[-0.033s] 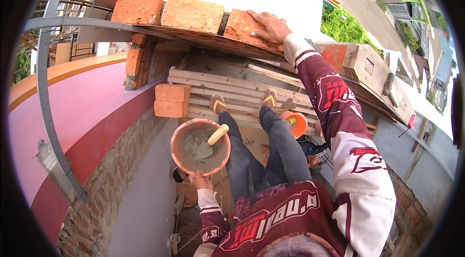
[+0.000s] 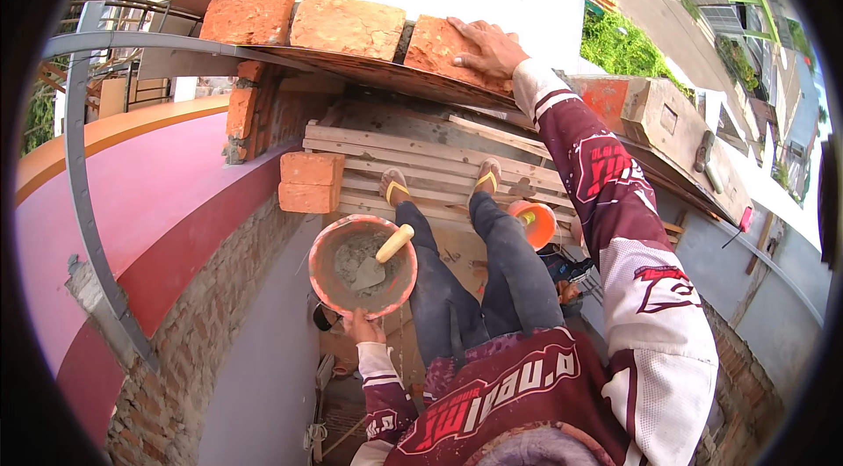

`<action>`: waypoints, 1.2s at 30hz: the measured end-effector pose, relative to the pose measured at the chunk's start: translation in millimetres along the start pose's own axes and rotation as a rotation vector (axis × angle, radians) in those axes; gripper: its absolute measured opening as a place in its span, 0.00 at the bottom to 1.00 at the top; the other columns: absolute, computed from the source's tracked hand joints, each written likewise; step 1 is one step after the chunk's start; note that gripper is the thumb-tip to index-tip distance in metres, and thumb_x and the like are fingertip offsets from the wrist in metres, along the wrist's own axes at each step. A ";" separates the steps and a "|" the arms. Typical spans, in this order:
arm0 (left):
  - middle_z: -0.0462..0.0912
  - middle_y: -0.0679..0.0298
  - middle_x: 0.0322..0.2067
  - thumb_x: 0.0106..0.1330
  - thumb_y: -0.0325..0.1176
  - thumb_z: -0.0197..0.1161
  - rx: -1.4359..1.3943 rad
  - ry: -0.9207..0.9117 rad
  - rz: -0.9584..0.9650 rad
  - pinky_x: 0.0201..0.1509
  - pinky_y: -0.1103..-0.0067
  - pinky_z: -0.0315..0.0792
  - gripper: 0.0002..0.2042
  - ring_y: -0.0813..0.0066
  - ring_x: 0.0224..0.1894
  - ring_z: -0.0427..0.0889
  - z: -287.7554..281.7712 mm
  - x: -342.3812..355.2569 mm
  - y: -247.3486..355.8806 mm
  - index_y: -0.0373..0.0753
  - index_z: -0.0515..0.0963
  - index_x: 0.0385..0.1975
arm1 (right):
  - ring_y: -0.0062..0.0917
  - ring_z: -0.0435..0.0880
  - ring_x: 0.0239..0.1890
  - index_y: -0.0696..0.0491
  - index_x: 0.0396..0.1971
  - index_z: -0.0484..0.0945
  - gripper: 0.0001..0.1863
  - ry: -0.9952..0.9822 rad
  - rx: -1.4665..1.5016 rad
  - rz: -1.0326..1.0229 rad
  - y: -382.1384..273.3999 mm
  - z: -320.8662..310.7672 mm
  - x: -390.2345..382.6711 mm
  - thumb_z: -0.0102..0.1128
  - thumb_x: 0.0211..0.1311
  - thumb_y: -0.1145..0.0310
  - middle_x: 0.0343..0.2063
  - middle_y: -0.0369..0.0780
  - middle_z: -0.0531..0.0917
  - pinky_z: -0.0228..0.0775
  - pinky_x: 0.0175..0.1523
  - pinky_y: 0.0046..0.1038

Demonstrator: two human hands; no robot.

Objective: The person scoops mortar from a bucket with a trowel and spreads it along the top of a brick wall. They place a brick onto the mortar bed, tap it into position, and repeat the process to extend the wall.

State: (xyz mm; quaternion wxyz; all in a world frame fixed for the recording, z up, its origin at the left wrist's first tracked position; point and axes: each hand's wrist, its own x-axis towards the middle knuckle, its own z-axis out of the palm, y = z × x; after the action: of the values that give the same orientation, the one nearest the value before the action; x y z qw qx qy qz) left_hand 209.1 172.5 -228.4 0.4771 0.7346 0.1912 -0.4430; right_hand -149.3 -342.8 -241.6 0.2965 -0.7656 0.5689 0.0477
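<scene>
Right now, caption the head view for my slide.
Left hand holding a bucket with mortar and a trowel inside, right hand resting on the rightmost brick in a row.

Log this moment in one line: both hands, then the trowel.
left hand: holding bucket at near side | right hand: spread on rightmost brick | trowel: in bucket, blade on mortar

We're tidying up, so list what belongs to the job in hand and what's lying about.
Job in hand: brick under the right hand; two bricks in its row; mortar bucket in the left hand; trowel inside it; likely stacked bricks.

Apparently lying about: smaller orange bucket by the right leg; handled item on the right ledge.
</scene>
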 end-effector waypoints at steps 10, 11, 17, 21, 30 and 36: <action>0.80 0.63 0.41 0.55 0.17 0.54 0.094 0.038 0.019 0.38 0.71 0.81 0.16 0.69 0.40 0.83 43.0 11.1 -8.9 0.39 0.73 0.43 | 0.43 0.61 0.70 0.36 0.72 0.60 0.39 0.306 -0.226 -0.021 -17.9 5.2 -8.2 0.61 0.64 0.45 0.66 0.46 0.66 0.50 0.69 0.56; 0.79 0.64 0.38 0.55 0.18 0.55 0.095 -0.017 0.074 0.36 0.72 0.80 0.14 0.70 0.37 0.82 51.7 10.8 -10.9 0.38 0.72 0.41 | 0.43 0.62 0.69 0.38 0.71 0.62 0.37 0.478 -0.134 -0.123 -23.2 14.4 -19.8 0.62 0.63 0.46 0.65 0.46 0.67 0.50 0.68 0.55; 0.79 0.60 0.39 0.56 0.14 0.56 0.290 -0.032 0.100 0.38 0.74 0.82 0.12 0.70 0.37 0.83 106.1 16.5 -25.7 0.34 0.72 0.39 | 0.42 0.70 0.61 0.46 0.60 0.74 0.28 0.086 0.159 -0.202 -65.6 132.1 -144.4 0.65 0.60 0.55 0.59 0.47 0.72 0.63 0.62 0.46; 0.78 0.63 0.33 0.56 0.14 0.57 0.403 -0.081 0.128 0.34 0.77 0.78 0.10 0.73 0.31 0.81 135.5 4.1 -38.1 0.36 0.71 0.34 | 0.52 0.71 0.61 0.47 0.61 0.67 0.31 -0.403 0.364 0.239 -52.7 201.5 -204.4 0.66 0.61 0.54 0.55 0.54 0.70 0.68 0.59 0.54; 0.70 0.71 0.19 0.50 0.22 0.67 0.610 -0.127 0.290 0.28 0.79 0.66 0.13 0.84 0.24 0.67 184.0 2.3 -95.5 0.40 0.66 0.18 | 0.42 0.84 0.43 0.50 0.48 0.78 0.24 -0.417 0.160 0.119 -16.8 189.0 -266.6 0.64 0.60 0.47 0.41 0.46 0.82 0.76 0.46 0.46; 0.72 0.69 0.20 0.49 0.21 0.66 0.739 -0.155 0.334 0.28 0.77 0.68 0.13 0.82 0.24 0.69 209.0 77.2 -161.2 0.40 0.65 0.19 | 0.44 0.69 0.60 0.52 0.70 0.61 0.41 -0.350 0.045 0.009 -2.5 140.6 -286.8 0.61 0.63 0.45 0.61 0.50 0.68 0.63 0.62 0.48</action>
State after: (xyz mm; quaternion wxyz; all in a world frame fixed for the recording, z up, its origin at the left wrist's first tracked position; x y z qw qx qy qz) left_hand 39.0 55.6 -410.2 0.2596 0.8419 -0.1389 -0.4522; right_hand -209.7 -29.1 -238.1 0.4077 -0.7362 0.5130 0.1689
